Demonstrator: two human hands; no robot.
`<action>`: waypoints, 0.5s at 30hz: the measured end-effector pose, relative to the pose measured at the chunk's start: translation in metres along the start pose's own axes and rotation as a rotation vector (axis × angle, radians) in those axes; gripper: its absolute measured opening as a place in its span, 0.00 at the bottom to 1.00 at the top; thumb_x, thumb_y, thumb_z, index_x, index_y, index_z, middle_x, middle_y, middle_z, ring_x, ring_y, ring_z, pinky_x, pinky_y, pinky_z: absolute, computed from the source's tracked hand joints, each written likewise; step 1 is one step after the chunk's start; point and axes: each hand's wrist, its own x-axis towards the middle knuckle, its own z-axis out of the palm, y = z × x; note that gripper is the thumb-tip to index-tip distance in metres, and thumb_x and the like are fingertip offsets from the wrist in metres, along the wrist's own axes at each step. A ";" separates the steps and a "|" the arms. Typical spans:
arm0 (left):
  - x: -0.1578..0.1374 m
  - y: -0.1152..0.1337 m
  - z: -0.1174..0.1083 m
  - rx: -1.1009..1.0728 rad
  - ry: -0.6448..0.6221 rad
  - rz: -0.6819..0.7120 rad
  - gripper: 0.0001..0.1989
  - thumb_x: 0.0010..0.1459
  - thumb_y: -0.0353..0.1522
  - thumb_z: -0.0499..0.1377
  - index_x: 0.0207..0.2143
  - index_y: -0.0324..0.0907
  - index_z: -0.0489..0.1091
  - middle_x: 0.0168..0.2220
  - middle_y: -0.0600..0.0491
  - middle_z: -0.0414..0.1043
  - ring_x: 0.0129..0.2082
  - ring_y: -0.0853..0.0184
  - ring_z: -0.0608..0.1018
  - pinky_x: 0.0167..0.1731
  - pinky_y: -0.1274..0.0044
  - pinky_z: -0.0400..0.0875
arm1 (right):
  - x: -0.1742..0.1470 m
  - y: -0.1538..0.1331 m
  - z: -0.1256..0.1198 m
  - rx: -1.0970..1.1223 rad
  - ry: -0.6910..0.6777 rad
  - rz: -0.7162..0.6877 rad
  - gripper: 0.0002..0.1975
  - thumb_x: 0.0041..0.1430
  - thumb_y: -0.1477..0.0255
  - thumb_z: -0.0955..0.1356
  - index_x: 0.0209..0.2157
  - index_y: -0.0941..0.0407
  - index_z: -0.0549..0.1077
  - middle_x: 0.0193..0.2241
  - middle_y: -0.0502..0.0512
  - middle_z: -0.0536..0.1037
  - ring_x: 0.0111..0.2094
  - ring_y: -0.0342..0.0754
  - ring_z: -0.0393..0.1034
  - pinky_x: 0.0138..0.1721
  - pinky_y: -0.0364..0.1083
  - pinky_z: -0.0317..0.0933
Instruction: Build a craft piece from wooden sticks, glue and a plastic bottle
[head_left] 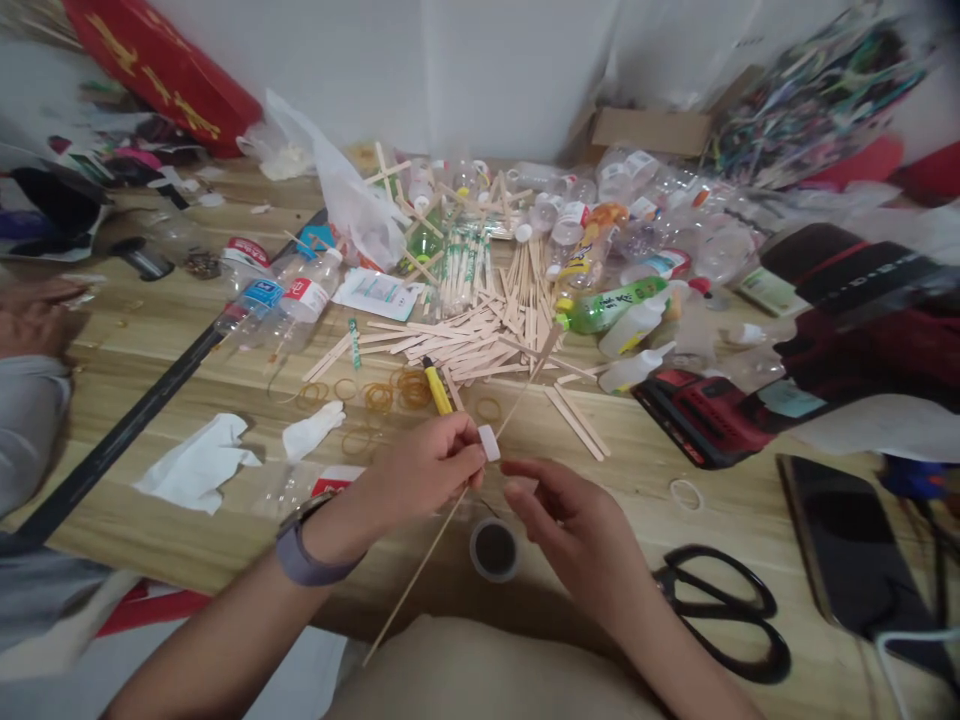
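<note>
My left hand [431, 465], a watch on its wrist, is closed in a pinch on a white bottle cap [489, 443] and a thin wooden skewer [412, 585]. The skewer slants from near my lap up past the cap toward the pile of sticks. Just right of the cap, my right hand [581, 525] has its thumb and fingers apart and holds nothing. Below, between both hands, stands a small round container [494, 550] with a pale rim and a dark inside. A yellow-handled tool [437, 387] lies just beyond my left hand.
Wooden craft sticks [480, 340] are heaped mid-table, with rubber bands [390, 390] before them. Plastic bottles [600, 260] crowd the back. At right lie black-handled scissors [731, 610], a phone [862, 550] and a red-black power drill [750, 400]. Another person's hand [34, 315] rests at left.
</note>
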 end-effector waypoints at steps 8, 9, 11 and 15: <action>0.001 -0.002 0.013 -0.068 -0.113 -0.047 0.09 0.61 0.37 0.53 0.30 0.44 0.63 0.24 0.60 0.68 0.18 0.74 0.63 0.19 0.81 0.56 | 0.029 0.008 -0.001 0.658 0.063 0.292 0.23 0.45 0.52 0.74 0.33 0.57 0.75 0.22 0.47 0.71 0.17 0.36 0.50 0.16 0.38 0.46; 0.001 -0.003 0.013 -0.076 -0.110 -0.043 0.08 0.61 0.37 0.53 0.29 0.44 0.62 0.23 0.60 0.69 0.18 0.74 0.63 0.19 0.81 0.56 | 0.030 0.008 -0.004 0.685 0.120 0.286 0.24 0.46 0.50 0.73 0.34 0.55 0.74 0.27 0.49 0.74 0.18 0.36 0.51 0.16 0.38 0.48; 0.001 -0.004 0.012 -0.088 -0.102 -0.035 0.08 0.60 0.36 0.53 0.29 0.43 0.62 0.23 0.60 0.69 0.17 0.74 0.63 0.19 0.81 0.56 | 0.027 0.007 -0.007 0.721 0.193 0.285 0.26 0.46 0.48 0.72 0.40 0.53 0.74 0.38 0.53 0.77 0.18 0.36 0.54 0.16 0.39 0.52; 0.004 -0.003 0.008 -0.012 -0.050 -0.008 0.08 0.60 0.35 0.53 0.28 0.44 0.62 0.23 0.60 0.68 0.19 0.73 0.65 0.21 0.80 0.58 | 0.008 0.003 0.003 0.658 -0.006 0.353 0.28 0.51 0.53 0.73 0.47 0.56 0.72 0.32 0.53 0.76 0.17 0.36 0.58 0.15 0.38 0.52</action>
